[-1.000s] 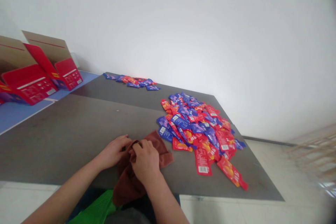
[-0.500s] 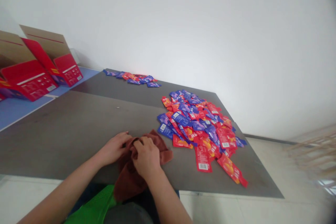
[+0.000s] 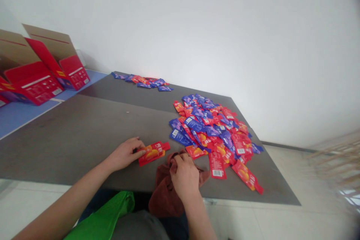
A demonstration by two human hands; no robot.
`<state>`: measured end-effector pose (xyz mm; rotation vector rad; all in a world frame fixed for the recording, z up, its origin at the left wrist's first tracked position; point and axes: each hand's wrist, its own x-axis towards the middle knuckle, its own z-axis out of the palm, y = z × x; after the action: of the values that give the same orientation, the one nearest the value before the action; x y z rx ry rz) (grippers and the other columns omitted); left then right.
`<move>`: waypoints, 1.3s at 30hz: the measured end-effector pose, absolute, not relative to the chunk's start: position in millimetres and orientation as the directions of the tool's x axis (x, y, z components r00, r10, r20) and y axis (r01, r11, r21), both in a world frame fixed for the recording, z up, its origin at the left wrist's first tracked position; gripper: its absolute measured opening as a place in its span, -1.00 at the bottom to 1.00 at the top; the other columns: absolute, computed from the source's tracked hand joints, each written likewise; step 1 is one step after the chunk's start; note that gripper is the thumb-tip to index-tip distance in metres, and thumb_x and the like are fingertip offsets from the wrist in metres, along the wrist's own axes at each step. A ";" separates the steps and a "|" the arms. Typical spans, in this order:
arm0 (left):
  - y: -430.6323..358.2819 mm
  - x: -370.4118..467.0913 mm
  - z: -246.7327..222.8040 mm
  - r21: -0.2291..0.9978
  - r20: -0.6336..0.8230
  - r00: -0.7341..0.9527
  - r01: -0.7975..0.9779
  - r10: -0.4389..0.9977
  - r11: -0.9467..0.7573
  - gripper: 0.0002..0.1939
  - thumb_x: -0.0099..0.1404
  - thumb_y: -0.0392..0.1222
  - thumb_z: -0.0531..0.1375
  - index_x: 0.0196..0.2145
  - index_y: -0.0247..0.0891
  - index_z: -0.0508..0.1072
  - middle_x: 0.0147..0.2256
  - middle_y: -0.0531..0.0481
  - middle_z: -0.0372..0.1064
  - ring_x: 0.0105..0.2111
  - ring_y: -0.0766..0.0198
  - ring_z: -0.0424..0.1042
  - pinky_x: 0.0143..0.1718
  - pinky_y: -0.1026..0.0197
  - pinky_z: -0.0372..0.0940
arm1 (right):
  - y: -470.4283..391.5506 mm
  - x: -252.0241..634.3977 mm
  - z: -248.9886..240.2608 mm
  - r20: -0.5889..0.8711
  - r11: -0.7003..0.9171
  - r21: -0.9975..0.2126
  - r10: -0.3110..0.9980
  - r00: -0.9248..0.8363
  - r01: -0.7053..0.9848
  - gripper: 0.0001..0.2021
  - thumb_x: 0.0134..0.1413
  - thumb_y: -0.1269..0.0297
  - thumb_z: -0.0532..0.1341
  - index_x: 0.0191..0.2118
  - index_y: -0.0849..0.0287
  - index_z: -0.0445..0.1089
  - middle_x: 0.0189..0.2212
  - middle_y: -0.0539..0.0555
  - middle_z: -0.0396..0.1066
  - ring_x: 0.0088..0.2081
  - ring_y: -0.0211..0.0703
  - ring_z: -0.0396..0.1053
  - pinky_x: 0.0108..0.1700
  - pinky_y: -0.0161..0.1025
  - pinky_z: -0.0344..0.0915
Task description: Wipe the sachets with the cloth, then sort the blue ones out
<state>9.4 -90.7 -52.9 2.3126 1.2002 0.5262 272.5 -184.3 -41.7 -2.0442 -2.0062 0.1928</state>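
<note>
My left hand (image 3: 126,154) is closed on the left end of a red pouch (image 3: 153,152) with orange fruit printed on it, which lies at the table's front. Just to the right, my right hand (image 3: 185,174) grips a bunched brown cloth (image 3: 165,191); part of the cloth hangs over the front edge. Beyond the cloth spreads a big heap of red and blue pouches (image 3: 208,127), its nearest pouches close to my right hand.
A smaller group of pouches (image 3: 146,81) lies at the table's far side by the wall. Open red cardboard boxes (image 3: 39,84) stand on a blue surface (image 3: 30,120) at left. The grey table (image 3: 84,135) ends at the right above a pale floor. A green mesh item (image 3: 107,213) is at my lap.
My right hand has moved right with the brown cloth, off the red pouch that now shows. My left hand has left the cloth and holds that pouch.
</note>
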 end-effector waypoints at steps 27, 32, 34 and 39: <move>-97.3 12.5 -49.6 0.615 0.143 0.477 0.644 0.868 -0.455 -0.72 0.43 0.03 0.12 -0.21 -0.13 0.57 -0.25 0.02 0.58 -0.16 0.13 0.52 0.32 -0.11 0.11 | -125.0 242.4 -24.1 0.114 0.412 -0.230 0.911 -0.396 0.882 -0.80 0.23 0.29 0.18 -0.06 0.02 0.44 -0.13 0.04 0.46 -0.19 -0.12 0.47 -0.19 -0.24 0.30; -97.5 11.4 -55.2 0.594 0.152 0.488 0.650 0.859 -0.474 -0.76 0.41 0.00 0.15 -0.23 -0.15 0.56 -0.28 0.02 0.55 -0.20 0.14 0.49 0.30 -0.10 0.12 | -106.5 248.0 -23.3 0.073 0.450 -0.329 0.889 -0.453 0.830 -0.45 0.07 0.34 0.25 0.21 -0.01 0.33 0.12 0.06 0.37 -0.01 -0.11 0.44 -0.04 -0.25 0.30; -97.5 11.4 -56.1 0.595 0.160 0.485 0.647 0.860 -0.476 -0.73 0.42 0.01 0.14 -0.27 -0.16 0.55 -0.30 0.01 0.54 -0.23 0.15 0.48 0.29 -0.10 0.13 | -101.9 246.5 -21.1 0.041 0.470 -0.317 0.875 -0.483 0.824 -0.50 0.08 0.37 0.23 0.17 0.00 0.36 0.01 0.05 0.43 -0.05 -0.12 0.44 -0.07 -0.26 0.28; -99.7 12.2 -50.4 0.617 0.167 0.482 0.629 0.860 -0.472 -0.70 0.42 0.06 0.14 -0.27 -0.15 0.56 -0.34 0.03 0.54 -0.26 0.16 0.48 0.31 -0.09 0.12 | -109.2 245.5 -18.5 0.098 0.410 -0.319 0.911 -0.401 0.854 -0.74 0.17 0.45 0.16 -0.06 0.02 0.42 -0.19 0.00 0.43 -0.16 -0.17 0.41 -0.12 -0.27 0.22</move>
<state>12.2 -99.7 -50.4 2.2516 1.2317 0.6427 245.5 -109.2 -18.5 -1.5466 -2.4116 0.3187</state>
